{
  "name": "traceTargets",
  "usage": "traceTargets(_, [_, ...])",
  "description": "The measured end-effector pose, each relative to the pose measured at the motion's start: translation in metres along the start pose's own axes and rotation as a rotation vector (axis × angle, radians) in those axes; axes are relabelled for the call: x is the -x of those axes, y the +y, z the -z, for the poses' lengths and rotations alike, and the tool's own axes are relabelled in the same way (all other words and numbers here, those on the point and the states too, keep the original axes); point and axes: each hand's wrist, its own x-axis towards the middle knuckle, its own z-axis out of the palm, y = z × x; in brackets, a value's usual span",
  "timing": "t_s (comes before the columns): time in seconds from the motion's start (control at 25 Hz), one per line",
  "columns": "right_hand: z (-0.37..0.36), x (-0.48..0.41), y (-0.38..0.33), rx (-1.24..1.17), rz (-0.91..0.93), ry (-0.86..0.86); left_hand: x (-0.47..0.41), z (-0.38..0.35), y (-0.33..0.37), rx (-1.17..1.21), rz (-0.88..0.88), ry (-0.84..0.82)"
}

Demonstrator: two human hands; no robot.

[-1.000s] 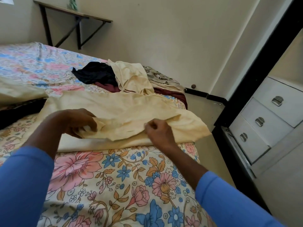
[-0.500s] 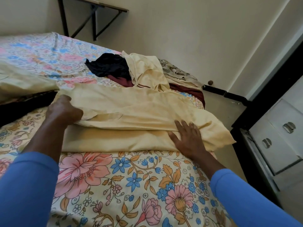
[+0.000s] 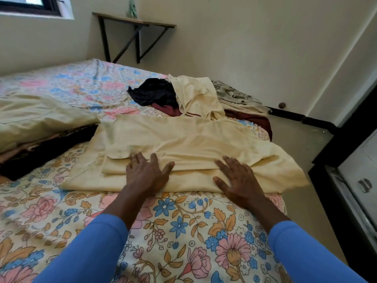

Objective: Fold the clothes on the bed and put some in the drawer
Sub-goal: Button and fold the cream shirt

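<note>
On the bed (image 3: 183, 231), left hand (image 3: 145, 176) and right hand (image 3: 238, 180) lie flat, partly covering the cream garment (image 3: 193, 139).

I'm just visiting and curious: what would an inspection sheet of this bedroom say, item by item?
Surface: floral-sheeted bed.
Job's things: cream garment spread near the bed's edge, partly folded; unfolded pile behind it; stacked clothes at left; drawers at right.
Clutter: small round thing on the floor.
Hands: left hand and right hand flat on the cream garment.
Cables: nothing seen.
Surroundings: wall shelf with a green figure; window.
</note>
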Motion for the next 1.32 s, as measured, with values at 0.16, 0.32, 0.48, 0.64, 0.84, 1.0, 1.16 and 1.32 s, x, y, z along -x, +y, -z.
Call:
traceTargets(0.16, [0.002,0.005,-0.004,-0.032,-0.001,0.176,-0.008,0.018,0.022,-0.065,-0.065,0.228])
traceTargets(0.32, [0.039,-0.072,0.018,-0.256,-0.148,0.490,-0.076,0.023,0.060,0.063,-0.255,0.216])
traceTargets(0.48, [0.057,-0.182,0.071,-0.462,-0.262,0.427,-0.179,0.027,0.120,0.077,-0.274,0.281])
traceTargets(0.64, [0.049,-0.276,0.094,-0.560,-0.326,0.263,-0.259,0.051,0.114,-0.072,-0.087,0.164])
traceTargets(0.84, [0.049,-0.356,0.110,-0.430,-0.594,-0.138,-0.282,0.025,0.082,-0.107,-0.101,0.119])
traceTargets(1.0, [0.067,-0.345,0.117,-0.283,-0.503,-0.271,-0.284,0.015,0.078,-0.104,-0.178,0.215])
traceTargets(1.16, [0.099,-0.295,0.116,-0.129,-0.226,-0.232,-0.256,0.033,0.067,-0.233,-0.400,0.528])
traceTargets(1.32, [0.111,-0.225,0.106,-0.189,-0.174,0.078,-0.187,0.064,0.057,-0.060,-0.601,0.748])
